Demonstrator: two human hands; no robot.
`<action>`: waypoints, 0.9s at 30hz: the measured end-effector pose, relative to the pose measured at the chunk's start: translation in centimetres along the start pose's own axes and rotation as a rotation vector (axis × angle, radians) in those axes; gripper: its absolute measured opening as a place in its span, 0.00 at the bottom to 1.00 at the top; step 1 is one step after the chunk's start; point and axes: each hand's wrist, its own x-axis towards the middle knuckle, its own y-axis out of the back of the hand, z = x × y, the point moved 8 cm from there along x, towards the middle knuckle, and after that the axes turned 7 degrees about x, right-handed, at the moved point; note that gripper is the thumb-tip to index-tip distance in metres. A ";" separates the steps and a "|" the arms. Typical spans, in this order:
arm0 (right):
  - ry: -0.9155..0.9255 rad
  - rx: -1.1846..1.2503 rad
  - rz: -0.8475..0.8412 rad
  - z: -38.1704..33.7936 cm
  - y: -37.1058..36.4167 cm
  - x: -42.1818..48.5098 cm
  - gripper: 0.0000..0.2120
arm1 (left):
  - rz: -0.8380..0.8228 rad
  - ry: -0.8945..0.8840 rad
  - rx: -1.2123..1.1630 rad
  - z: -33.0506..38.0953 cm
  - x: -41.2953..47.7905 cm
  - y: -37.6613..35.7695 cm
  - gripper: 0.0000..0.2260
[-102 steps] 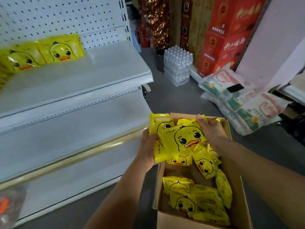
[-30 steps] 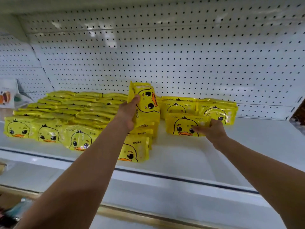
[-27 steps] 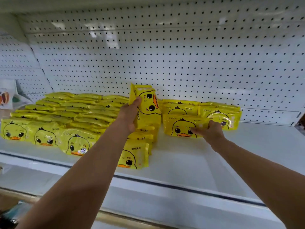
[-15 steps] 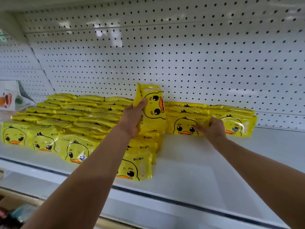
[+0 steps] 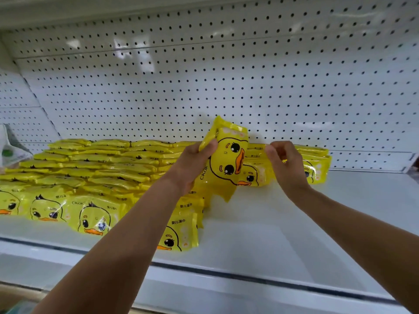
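My left hand [image 5: 192,165] grips a small stack of yellow duck-face packs [image 5: 226,159] and holds it upright, just above the white shelf [image 5: 294,225]. To its right, my right hand [image 5: 286,165] hovers with loosely curled fingers and holds nothing, close to the held stack. Behind that hand lie more duck packs [image 5: 318,165] against the back panel, one of them [image 5: 251,176] showing between my hands. Several rows of the same packs [image 5: 97,171] fill the shelf's left half, and one pack [image 5: 179,236] stands at the front near my left forearm.
A white pegboard back panel [image 5: 226,75] rises behind the shelf. The shelf's front lip [image 5: 249,277] runs across below my arms. A white and green packet [image 5: 11,150] shows at the far left edge. Bare shelf surface lies on the right.
I turned from the carton on the floor to the shelf. In the last second my right hand lifted off the pack it pressed on the shelf and moved toward the stack in my left hand.
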 end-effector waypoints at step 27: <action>-0.444 0.175 0.165 8.7 14.9 0.5 0.07 | -0.009 -0.440 1.206 1.6 7.1 -18.8 0.22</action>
